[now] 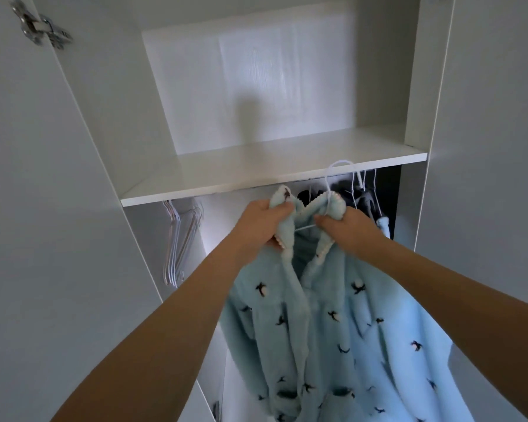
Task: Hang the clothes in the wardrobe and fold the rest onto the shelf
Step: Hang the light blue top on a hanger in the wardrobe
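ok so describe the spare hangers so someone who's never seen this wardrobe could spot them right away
Find the white shelf across the wardrobe and look under its left end. The spare hangers are a bunch of thin pale ones, hanging bare by the left wall. The other hangers to the right carry clothes, including the one in the blue robe.

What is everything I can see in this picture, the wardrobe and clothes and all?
Fleece robe: one, light blue with small dark bird shapes, held up in front of the hanging space.
Hanger in the robe: one, white wire, hook showing just below the shelf edge.
Spare hangers: a bunch, count unclear, white, hanging at left under the shelf.
Hung clothes: several, dark, at right under the shelf.
Shelf: one, white, above the hanging space.
Door hinge: one, metal, upper left.
Left hand: gripping the robe's collar.
Right hand: gripping the collar's other side.
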{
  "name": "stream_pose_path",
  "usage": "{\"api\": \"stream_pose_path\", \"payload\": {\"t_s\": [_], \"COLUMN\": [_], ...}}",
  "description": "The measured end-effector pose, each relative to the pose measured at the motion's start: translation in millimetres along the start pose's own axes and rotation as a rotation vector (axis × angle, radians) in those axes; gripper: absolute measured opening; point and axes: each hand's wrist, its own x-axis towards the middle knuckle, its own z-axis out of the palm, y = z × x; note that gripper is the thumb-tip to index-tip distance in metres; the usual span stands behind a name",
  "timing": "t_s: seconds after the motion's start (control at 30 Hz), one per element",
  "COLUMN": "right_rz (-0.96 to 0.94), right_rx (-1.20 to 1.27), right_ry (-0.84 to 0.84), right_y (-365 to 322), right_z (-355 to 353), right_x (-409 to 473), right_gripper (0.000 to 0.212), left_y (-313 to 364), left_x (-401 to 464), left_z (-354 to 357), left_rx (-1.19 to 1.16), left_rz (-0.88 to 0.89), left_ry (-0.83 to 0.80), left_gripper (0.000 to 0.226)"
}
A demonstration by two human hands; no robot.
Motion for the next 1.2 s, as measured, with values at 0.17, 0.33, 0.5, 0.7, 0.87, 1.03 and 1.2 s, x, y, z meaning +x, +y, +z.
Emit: {"api": "stream_pose_path", "payload": {"t_s": [0.17, 0.33, 0.5, 0.7, 0.87, 1.03, 1.2], "right_rz": [-0.076, -0.065, -0.111, -0.091, -0.150, -0.295, -0.276], "right_rx": [0.171, 0.430, 0.485, 0.483, 0.453, 0.088, 0.017], "right_ry": [0.019, 0.098, 0.115, -0.004, -0.203, -0.388, -0.411], "right_y": [-4, -25, -43, -68, -75, -63, -41], "right_z": [-6, -12, -18, 25, 64, 98, 132], "right_x": [5, 6, 12, 14, 20, 26, 37], "right_gripper": [0.022, 0.022, 0.025, 0.041, 0.053, 0.038, 0.031], "left_y": [28, 32, 16, 16, 2, -34, -72], "left_x": [-17, -14, -13, -29, -53, -75, -81], "left_z": [-5, -41, -92, -111, -118, -132, -128], "left_rx": [-0.021, 0.359, 1.203, 1.148, 1.069, 0.926, 0.910], "left_rz": [0.007, 0.331, 0.167, 0.188, 0.038, -0.164, -0.238], "left_ry": [-0.294, -0.079, 0.100, -0.011, -0.017, 0.126, 0.279], "left_gripper": [0.012, 0.017, 0.026, 0.047, 0.045, 0.042, 0.046]}}
